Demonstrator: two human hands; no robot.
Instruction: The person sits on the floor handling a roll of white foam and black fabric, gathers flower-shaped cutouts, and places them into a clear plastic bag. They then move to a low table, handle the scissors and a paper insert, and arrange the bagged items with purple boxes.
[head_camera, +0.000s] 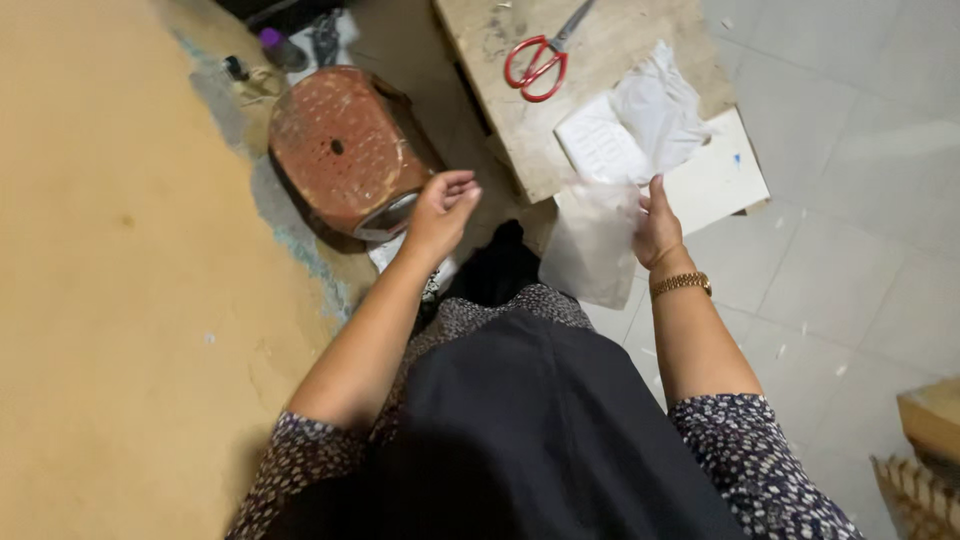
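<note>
My right hand (657, 225), with a gold bracelet at the wrist, pinches a clear thin plastic bag (595, 245) that hangs in front of my lap. My left hand (442, 207) is raised beside it with its fingers loosely curled and nothing visible in them. It hovers next to a worn red plastic stool (340, 145). Just beyond the bag, crumpled plastic and white paper (640, 120) lie on a low wooden board (600, 60). Red-handled scissors (540, 60) rest on that board, farther from me.
A yellow wall (100, 280) fills the left side. Grey floor tiles (860, 200) spread to the right. A flat white card (720, 170) juts out from under the board. A small dark bottle with a purple cap (278, 45) stands behind the stool. A wooden piece (925, 440) sits at lower right.
</note>
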